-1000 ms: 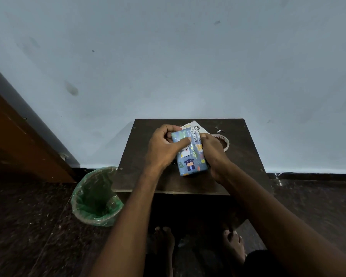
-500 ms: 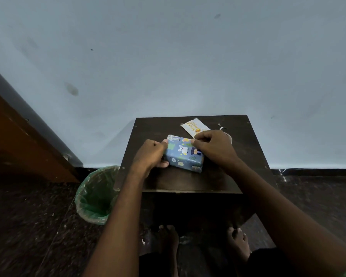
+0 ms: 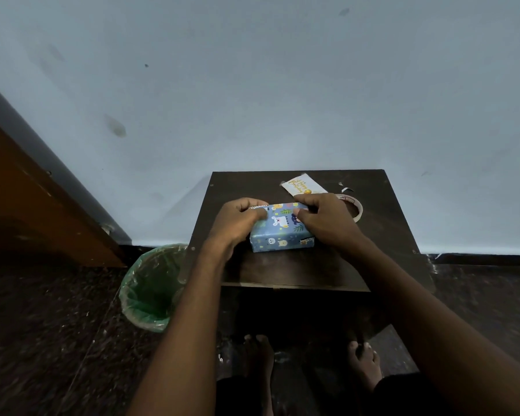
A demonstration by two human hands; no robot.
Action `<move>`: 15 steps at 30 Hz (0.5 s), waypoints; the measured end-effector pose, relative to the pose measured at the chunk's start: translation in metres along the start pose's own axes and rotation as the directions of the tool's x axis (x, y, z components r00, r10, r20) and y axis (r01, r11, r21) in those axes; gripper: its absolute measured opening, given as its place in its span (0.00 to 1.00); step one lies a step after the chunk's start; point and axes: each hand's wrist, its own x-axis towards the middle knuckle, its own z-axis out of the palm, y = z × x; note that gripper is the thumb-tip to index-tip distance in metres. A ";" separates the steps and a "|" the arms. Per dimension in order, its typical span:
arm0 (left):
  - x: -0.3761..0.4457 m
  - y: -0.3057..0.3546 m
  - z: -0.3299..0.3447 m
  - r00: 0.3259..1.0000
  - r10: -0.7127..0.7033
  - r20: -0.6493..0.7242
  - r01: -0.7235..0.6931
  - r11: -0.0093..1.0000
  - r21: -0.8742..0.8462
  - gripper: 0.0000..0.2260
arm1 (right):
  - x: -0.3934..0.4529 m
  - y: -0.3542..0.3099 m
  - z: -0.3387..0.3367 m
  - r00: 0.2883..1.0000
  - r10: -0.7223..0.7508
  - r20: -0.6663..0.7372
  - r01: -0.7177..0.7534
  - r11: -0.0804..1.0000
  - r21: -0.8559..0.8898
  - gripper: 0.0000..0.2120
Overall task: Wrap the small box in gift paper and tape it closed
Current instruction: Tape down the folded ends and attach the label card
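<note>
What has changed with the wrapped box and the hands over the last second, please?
The wrapped box, held up on end above the table a second ago, has been turned and laid flat on the table. The left hand and right hand kept hold of it throughout and now grip its two ends. The card, tape roll and bin stayed put.
</note>
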 end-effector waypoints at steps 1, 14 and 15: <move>0.002 -0.002 0.002 0.999 0.009 -0.044 -0.010 1.000 -0.021 0.07 | 0.001 0.001 -0.001 1.000 0.000 0.002 0.000 1.000 0.004 0.19; 0.001 0.001 -0.003 0.998 -0.007 0.070 0.008 1.000 -0.013 0.09 | 0.010 -0.008 0.004 1.000 0.000 -0.016 -0.001 0.999 -0.043 0.05; 0.001 0.002 -0.002 0.998 -0.013 0.056 0.014 1.000 -0.014 0.09 | 0.013 -0.009 -0.005 0.995 0.017 0.101 -0.011 0.998 -0.058 0.07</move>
